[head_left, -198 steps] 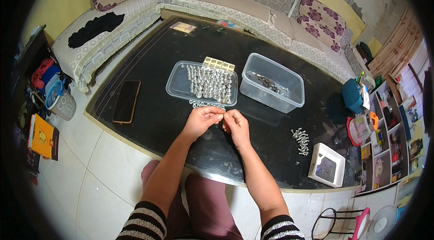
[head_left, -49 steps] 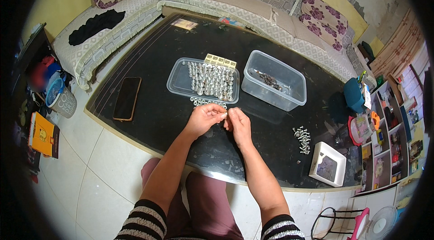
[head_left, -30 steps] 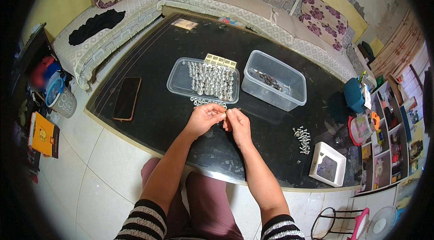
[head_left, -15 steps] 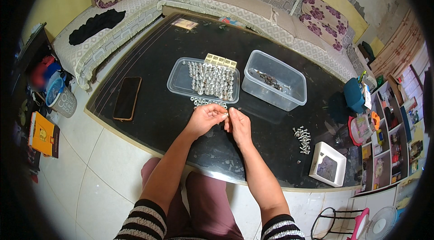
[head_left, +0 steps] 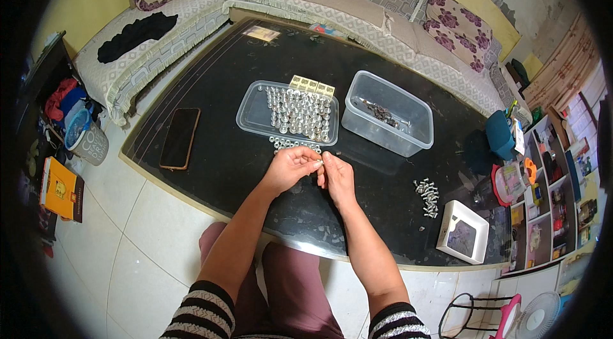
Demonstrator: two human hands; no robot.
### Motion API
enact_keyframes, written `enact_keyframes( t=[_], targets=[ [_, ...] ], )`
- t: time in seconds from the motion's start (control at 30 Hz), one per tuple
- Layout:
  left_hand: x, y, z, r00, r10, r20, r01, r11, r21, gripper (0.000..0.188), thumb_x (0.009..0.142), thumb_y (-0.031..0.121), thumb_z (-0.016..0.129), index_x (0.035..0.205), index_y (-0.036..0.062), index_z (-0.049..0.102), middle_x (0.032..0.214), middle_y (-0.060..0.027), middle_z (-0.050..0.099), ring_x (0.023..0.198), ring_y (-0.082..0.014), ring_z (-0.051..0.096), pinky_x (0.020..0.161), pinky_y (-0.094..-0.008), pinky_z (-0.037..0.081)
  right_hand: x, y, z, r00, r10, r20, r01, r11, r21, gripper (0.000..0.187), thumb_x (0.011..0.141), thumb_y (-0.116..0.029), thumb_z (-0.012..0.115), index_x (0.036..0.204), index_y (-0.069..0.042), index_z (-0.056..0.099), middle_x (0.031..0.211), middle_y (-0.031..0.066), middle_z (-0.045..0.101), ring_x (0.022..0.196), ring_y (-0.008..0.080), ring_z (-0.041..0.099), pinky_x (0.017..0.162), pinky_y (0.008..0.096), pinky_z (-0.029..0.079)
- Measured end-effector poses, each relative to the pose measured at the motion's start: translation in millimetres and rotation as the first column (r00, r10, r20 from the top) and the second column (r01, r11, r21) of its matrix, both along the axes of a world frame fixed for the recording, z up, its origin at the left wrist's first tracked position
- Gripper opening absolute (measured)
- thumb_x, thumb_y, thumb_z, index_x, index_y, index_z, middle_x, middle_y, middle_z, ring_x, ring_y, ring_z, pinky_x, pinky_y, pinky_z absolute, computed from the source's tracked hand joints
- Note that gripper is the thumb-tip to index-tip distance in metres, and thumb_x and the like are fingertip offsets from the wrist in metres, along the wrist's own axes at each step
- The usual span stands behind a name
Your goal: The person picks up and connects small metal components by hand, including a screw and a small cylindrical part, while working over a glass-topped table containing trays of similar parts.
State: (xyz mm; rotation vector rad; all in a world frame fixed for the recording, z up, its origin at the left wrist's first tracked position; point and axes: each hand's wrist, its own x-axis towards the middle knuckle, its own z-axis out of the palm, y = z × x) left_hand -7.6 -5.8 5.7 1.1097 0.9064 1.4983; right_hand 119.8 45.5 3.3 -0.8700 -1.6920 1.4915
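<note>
My left hand [head_left: 287, 169] and my right hand [head_left: 338, 179] meet near the front middle of the dark table. Both are closed in a pinch, fingertips almost touching, around a small silver metal piece [head_left: 320, 161]; the fingers mostly cover it. Just beyond them lie ring-like silver nuts [head_left: 286, 143] in short rows, partly hidden by my left hand. Behind these sits a clear plastic lid [head_left: 252, 115], bearing many round-topped silver metal fittings [head_left: 300, 112] standing in rows. A pile of silver screws [head_left: 426, 197] lies to the right of my right hand.
A clear plastic tub [head_left: 389, 125] with small dark metal parts stands at the back right. Further right is a white open box [head_left: 463, 230]. A phone [head_left: 180, 139] lies at left on the black table [head_left: 217, 90]. A sofa [head_left: 306, 7] borders its far side.
</note>
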Motion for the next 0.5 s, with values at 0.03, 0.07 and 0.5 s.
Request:
enact_keyframes(
  t=[0.03,0.07,0.5],
  targets=[
    [-0.4,0.5,-1.8,1.000,0.000,0.000,0.000,1.000,-0.001,0.008,0.078,0.001,0.050,0.084,-0.0040,0.051,0.069,-0.0062,0.056,0.061,-0.0103,0.054,0.058,-0.0214,0.044,0.4,-0.4,0.9,1.000,0.006,0.011,-0.005,0.999,-0.044,0.039,0.085,-0.033,0.042,0.062,-0.004,0.051,0.048,-0.0001,0.046,0.042,0.0049,0.041,0.041,0.0189,0.032],
    [-1.2,1.1,-3.9,1.000,0.012,-0.006,-0.012,1.000,-0.005,0.008,0.078,0.001,0.051,0.084,-0.0040,0.051,0.069,-0.0060,0.056,0.062,-0.0101,0.054,0.059,-0.0213,0.044,-1.2,-1.3,1.0,1.000,0.007,0.010,-0.007,0.999,-0.044,0.039,0.085,-0.033,0.042,0.062,-0.004,0.051,0.048,-0.0001,0.046,0.042,0.0049,0.041,0.041,0.0189,0.032],
    [-2.4,0.7,-6.8,0.998,-0.034,0.054,0.036,0.999,-0.028,0.009,0.076,0.003,0.054,0.085,-0.0008,0.054,0.075,-0.0016,0.055,0.069,-0.0054,0.051,0.063,-0.0184,0.041,-2.6,-1.6,0.5,0.999,0.012,-0.044,-0.015,0.998,-0.069,0.042,0.084,-0.037,0.040,0.056,-0.007,0.046,0.043,0.0006,0.043,0.036,0.0062,0.037,0.036,0.0185,0.028]
  ],
)
